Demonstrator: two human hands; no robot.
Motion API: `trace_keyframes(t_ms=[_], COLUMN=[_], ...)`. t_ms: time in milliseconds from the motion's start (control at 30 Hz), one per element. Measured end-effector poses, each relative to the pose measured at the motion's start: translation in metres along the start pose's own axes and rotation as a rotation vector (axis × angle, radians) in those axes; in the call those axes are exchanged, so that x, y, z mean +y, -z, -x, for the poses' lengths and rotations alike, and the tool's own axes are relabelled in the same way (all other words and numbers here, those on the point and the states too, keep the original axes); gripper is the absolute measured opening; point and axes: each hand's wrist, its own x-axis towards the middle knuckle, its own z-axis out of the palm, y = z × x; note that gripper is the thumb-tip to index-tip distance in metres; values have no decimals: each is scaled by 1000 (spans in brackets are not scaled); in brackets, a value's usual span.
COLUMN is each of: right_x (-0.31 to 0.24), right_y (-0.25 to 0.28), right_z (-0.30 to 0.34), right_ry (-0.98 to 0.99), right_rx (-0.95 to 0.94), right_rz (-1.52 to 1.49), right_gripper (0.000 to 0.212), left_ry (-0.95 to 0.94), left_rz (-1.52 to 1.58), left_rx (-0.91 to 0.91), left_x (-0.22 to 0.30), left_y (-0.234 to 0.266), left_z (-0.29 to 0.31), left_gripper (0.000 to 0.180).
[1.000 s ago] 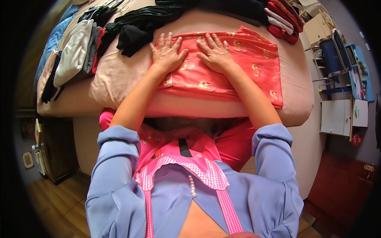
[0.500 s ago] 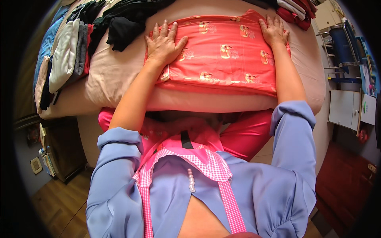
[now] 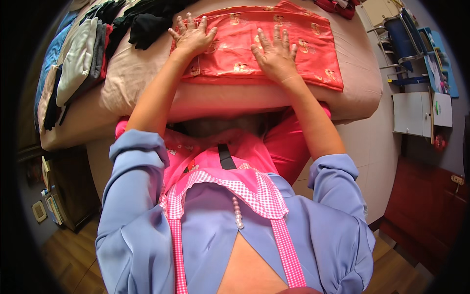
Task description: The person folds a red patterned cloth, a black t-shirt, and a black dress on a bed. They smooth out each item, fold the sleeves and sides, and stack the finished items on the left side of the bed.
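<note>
Folded coral-red satin cloth with gold woven motifs: lies flat at the near edge of a bed with a pale pink sheet. Left hand spread open, palm down on its left end; right hand likewise flat at mid-width, fingers splayed, gripping nothing, seemingly to press the folds smooth. Adjacent: heap of black garments; row of folded white and grey clothes at left.

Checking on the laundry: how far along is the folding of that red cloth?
The red cloth already lies folded into a flat rectangle on the bed. Left hand and right hand press flat on it. Dark clothes lie loose beside it, unfolded.
</note>
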Motion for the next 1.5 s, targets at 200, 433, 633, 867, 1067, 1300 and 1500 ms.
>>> trace_keyframes(t_ms=[200,433,633,867,1067,1300,1500], right_x=[-32,-2,42,119,162,240,247], right_y=[5,-18,-4,27,38,51,59], right_z=[1,34,51,64,75,13,-22], right_ry=[-120,-257,-335,-570,-660,-595,-578], right_rx=[-23,21,21,-16,27,1,-279], right_rz=[-74,109,238,308,188,-841,-1521], right_gripper=[58,66,77,80,82,51,28], left_ry=[-205,-122,-66,-20,-6,2,-152], left_rz=[626,224,149,83,61,136,199], left_rx=[321,74,-58,-54,-57,-216,51], left_x=[81,78,65,22,17,18,61], left_y=[10,1,20,12,14,27,31], left_z=[59,98,104,105,105,97,94], left_gripper=[50,65,79,83,81,82,81])
